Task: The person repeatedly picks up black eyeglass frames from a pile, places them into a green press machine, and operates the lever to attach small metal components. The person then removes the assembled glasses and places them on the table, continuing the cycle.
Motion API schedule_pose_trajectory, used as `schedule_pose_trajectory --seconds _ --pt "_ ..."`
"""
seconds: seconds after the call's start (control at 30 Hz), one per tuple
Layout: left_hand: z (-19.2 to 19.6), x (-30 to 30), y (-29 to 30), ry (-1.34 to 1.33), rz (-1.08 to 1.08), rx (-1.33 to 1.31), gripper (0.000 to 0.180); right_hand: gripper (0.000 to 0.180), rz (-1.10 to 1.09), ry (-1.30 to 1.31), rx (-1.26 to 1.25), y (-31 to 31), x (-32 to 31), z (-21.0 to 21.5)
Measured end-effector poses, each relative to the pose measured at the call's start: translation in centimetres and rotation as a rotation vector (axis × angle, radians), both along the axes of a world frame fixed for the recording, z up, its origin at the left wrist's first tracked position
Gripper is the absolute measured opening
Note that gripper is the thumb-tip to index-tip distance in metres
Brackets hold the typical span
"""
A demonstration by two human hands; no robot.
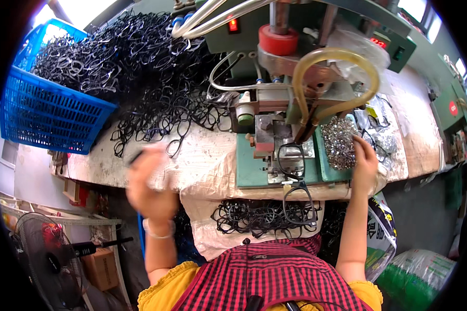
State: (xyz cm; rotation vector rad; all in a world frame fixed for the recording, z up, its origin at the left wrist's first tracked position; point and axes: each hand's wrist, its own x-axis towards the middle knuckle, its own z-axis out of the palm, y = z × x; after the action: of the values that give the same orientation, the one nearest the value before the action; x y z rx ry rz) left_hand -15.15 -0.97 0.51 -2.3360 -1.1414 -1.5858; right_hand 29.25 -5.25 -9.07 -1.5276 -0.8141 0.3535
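Eyeglass frame (301, 183) is lying at the press (265, 136), its long axis running toward me, left of my nearer right grip (366, 161), which is touching small metal parts (340, 142) right of the press, any pinch unclear, while my left grip (151, 187) is blurring beyond telling left of it.

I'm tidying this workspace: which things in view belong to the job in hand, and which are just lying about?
Apparently in use:
black eyeglass frame at the green metal press
small glittering parts in the green rectangular tray, by the right hand
heaped black eyeglass frames in and beside the blue plastic basket

Apparently just lying about:
black round caged fan
brown cardboard box
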Motion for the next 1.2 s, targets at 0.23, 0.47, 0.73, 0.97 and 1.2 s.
schedule_pose_trajectory --seconds 0.23,0.47,0.73,0.97,1.2 --pt "0.0 -6.2 5.0 0.384 0.342 -0.308 0.020 0.019 -0.057 0.301 0.331 2.3 -1.2 -2.7" --pt "-15.8 -6.7 10.0 0.404 0.542 -0.520 0.015 0.017 0.081 0.182 0.266 2.7 -3.1 0.5" --pt "-12.8 -3.0 7.1 -0.412 0.050 -0.687 0.015 0.016 -0.085 0.138 0.217 -4.2 -1.7 0.4" --pt "-7.1 3.1 7.8 -0.640 -0.256 -0.654 0.024 0.017 0.319 -0.003 0.238 2.0 -8.3 6.7" --pt "-11.6 4.5 5.0 -0.689 -0.157 -0.536 0.029 0.035 0.354 0.203 0.274 2.4 -11.6 5.7"
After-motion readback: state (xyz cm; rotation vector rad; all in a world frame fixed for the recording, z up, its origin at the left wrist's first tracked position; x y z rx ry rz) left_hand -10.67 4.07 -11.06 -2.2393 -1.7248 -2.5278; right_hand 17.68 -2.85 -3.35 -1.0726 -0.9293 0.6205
